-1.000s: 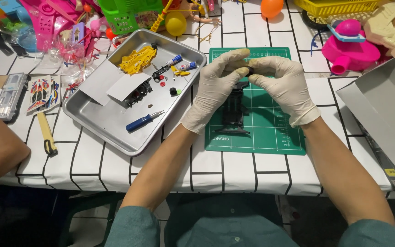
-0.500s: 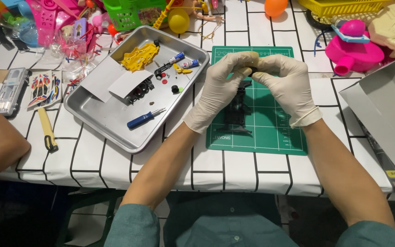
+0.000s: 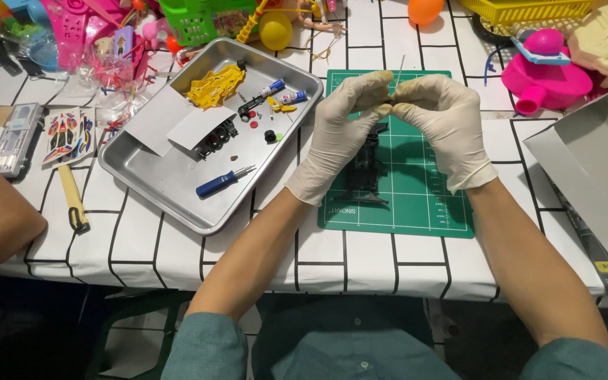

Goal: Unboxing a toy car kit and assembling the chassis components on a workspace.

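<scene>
While both gloved hands [image 3: 393, 105] pinch a thin rod [image 3: 400, 68], the metal tray [image 3: 170, 184] holds a blue screwdriver [image 3: 223, 182].

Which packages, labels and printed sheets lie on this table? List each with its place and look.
Sticker sheet: left of the metal tray, rectangular, many-coloured shapes.
Clear plastic case: far left, flat, oblong.
Grey cardboard box: right edge, open, black side with a small yellow label.
Cutting mat: centre, green, white grid print.
</scene>
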